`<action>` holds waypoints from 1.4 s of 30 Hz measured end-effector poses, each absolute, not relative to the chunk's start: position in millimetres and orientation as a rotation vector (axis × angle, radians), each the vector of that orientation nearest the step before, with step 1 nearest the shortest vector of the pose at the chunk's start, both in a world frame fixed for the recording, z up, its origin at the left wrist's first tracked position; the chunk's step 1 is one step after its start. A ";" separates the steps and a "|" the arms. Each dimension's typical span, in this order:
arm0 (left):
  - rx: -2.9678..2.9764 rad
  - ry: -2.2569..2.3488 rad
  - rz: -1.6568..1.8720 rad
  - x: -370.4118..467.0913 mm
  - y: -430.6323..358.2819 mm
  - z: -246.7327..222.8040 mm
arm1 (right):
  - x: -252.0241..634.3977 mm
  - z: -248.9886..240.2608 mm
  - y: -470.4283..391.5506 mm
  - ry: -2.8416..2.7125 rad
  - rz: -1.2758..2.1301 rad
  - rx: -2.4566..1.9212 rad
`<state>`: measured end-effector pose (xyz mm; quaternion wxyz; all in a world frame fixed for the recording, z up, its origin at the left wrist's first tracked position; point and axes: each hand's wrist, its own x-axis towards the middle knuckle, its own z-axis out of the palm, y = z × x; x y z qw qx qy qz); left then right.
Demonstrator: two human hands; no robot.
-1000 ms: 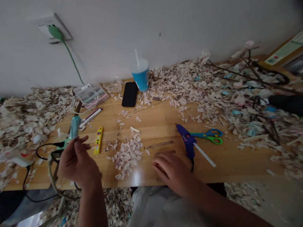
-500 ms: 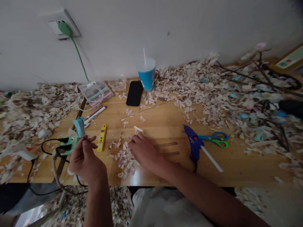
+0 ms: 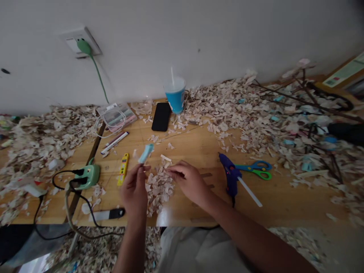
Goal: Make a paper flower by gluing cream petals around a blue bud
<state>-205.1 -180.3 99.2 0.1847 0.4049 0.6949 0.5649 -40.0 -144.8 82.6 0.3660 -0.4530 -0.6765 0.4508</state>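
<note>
My left hand (image 3: 134, 187) is closed in a pinch on the lower end of a light-blue petal-like piece (image 3: 146, 153), which sticks up, tilted to the right and slightly blurred. A small pale flake shows beside it. To the right, my right hand (image 3: 189, 181) has thumb and fingertips pressed together; whatever lies between them is too small to make out. Between and below the two hands spreads a small heap of pale dried petals (image 3: 159, 189). A short whitish stick (image 3: 166, 157) lies just above the right fingertips.
A blue glue gun (image 3: 229, 174) with a white glue stick and blue-green scissors (image 3: 257, 168) lie at right. Left are a yellow box (image 3: 123, 169), a green power strip (image 3: 90, 176) with cables, and a black-handled scraper (image 3: 109, 214). A phone (image 3: 161, 116) and blue cup (image 3: 175, 99) stand behind.
My left hand has moved right, carrying the light-blue piece from the power strip to above the petal heap. My right hand has lifted off the heap and shifted slightly right, fingertips now pinched.
</note>
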 end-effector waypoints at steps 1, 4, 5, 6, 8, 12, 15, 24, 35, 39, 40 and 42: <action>1.184 1.945 1.516 -201.4 -179.9 97.5 | -35.8 82.3 -144.4 -1.703 1.196 -1.156; 1.269 1.906 1.422 -192.4 -175.2 95.2 | -25.2 79.8 -143.3 -1.628 1.249 -1.154; 1.284 1.893 1.423 -190.3 -172.9 95.4 | -22.4 78.9 -143.2 -1.613 1.250 -1.162; 1.297 1.881 1.431 -188.7 -170.4 95.9 | -19.8 78.1 -143.4 -1.604 1.246 -1.173; 1.319 1.862 1.448 -187.0 -165.8 97.5 | -14.9 77.0 -144.8 -1.605 1.224 -1.203; 1.293 1.859 1.482 -189.3 -160.1 100.2 | -4.7 74.4 -152.5 -1.709 1.132 -1.272; 1.251 1.890 1.509 -194.7 -158.9 101.0 | 2.0 70.5 -162.4 -1.868 1.036 -1.318; 1.230 1.890 1.597 -205.5 -163.1 102.9 | 8.1 61.8 -191.5 -2.354 0.684 -1.269; 1.243 1.909 1.684 -221.9 -172.5 110.3 | 18.5 63.5 -199.9 -2.476 0.452 -1.208; 1.225 1.880 1.720 -223.6 -175.4 110.7 | -2.8 77.8 -195.3 -2.459 0.523 -1.093; 1.221 1.880 1.720 -222.6 -176.4 110.4 | -12.9 79.8 -190.5 -2.451 0.546 -1.066; 1.209 1.883 1.707 -219.4 -178.8 109.3 | -35.6 79.8 -177.9 -2.435 0.582 -1.037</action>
